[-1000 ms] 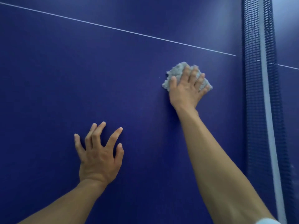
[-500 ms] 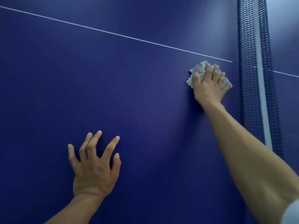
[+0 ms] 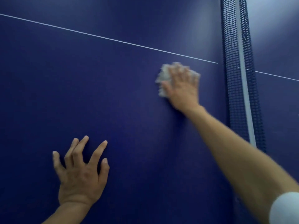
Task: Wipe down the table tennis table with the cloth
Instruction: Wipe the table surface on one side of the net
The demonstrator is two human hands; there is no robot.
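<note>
Presses cloth onto the blue surface under flat-fingered right grip (blurred), rests spread left grip well apart.

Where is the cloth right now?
Head view, right of centre: the cloth lies on the table under the right hand, just below the white line, left of the net.

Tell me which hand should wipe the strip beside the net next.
Right. The right hand presses the cloth on the table close to the net; the left hand is braced flat, farther away.
</note>
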